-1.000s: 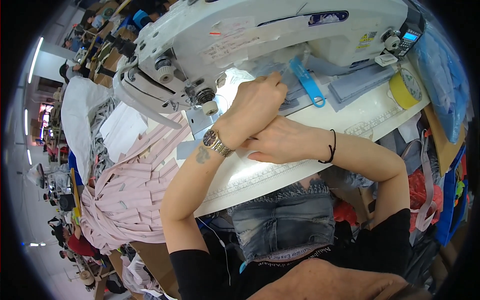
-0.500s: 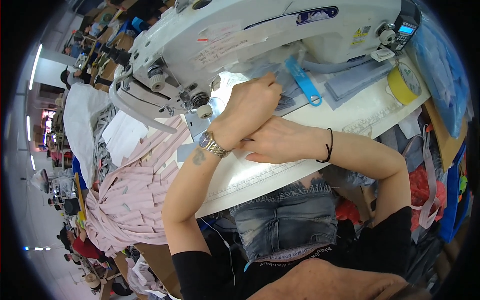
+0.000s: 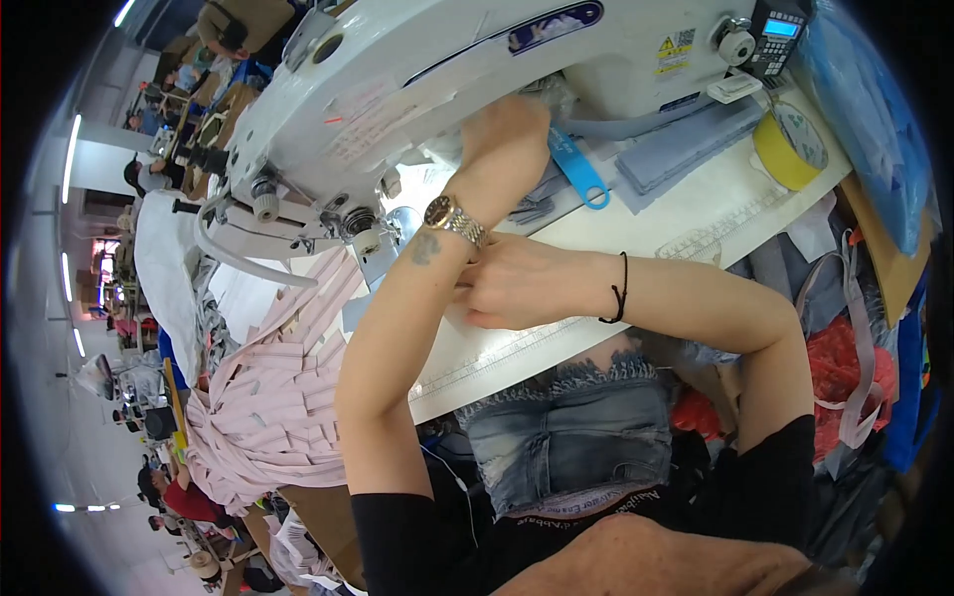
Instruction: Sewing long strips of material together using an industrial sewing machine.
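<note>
My left hand [image 3: 509,124], with a watch at its wrist, reaches under the arm of a white sewing machine [image 3: 636,94]. Its fingers are blurred and partly out of sight there. Beneath it lie loose grey fabric pieces [image 3: 537,202], close to a flat blue tool [image 3: 579,171] with a hole in its end. My right hand [image 3: 527,283] is closed beside the left wrist, over the white table [image 3: 497,358]. The left forearm crosses in front of its fingertips, so what they grip cannot be made out. A bit of grey fabric [image 3: 355,314] shows left of my left forearm.
Stacked grey fabric strips [image 3: 686,154] and a yellow tape roll [image 3: 790,149] sit on the table's right side. Pink striped fabric [image 3: 273,397] hangs off the left. A blue plastic bag [image 3: 870,129] stands at far right. People work in the left background.
My left hand has moved away from me, deeper under the machine arm, off the right hand. My right hand has shifted slightly left, its fingers more curled. The whole view has shifted a little.
</note>
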Demonstrator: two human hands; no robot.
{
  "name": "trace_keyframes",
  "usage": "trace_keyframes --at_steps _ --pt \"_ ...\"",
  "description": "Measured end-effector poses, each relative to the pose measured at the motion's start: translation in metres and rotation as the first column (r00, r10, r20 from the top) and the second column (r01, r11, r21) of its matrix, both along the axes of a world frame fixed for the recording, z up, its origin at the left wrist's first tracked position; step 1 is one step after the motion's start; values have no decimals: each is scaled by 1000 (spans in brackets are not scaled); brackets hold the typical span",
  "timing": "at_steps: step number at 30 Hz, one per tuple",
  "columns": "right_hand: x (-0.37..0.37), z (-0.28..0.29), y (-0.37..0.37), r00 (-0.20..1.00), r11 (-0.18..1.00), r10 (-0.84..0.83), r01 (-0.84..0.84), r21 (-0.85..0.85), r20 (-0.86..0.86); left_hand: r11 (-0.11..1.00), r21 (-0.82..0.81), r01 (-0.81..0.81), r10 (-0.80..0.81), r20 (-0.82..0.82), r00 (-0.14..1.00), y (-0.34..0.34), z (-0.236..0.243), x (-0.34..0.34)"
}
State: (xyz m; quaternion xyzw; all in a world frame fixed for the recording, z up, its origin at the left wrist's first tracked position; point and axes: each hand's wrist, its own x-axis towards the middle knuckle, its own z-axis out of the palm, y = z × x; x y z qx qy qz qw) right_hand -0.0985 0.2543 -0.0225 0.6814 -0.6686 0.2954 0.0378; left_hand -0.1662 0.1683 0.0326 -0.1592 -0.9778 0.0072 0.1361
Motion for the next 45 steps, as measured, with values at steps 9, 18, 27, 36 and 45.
trace_keyframes --at_steps 9,18,27,36,45 --pt "2 -3 -2 992 999 -37 32 -41 -121 996 87 -20 17 32 999 -7 18 15" --pt "2 0 -3 990 997 -50 56 48 -130 974 185 -134 100 185 978 -15 7 15" --pt "1 4 1 955 997 -73 60 -54 -287 955 292 -52 -2 180 984 -31 7 36" --pt "-15 29 41 874 946 -311 246 -213 -373 697 712 79 -111 -2 994 -52 -32 51" --pt "-87 39 63 812 862 -487 506 -27 -322 707 672 218 -80 -230 970 -41 -57 43"
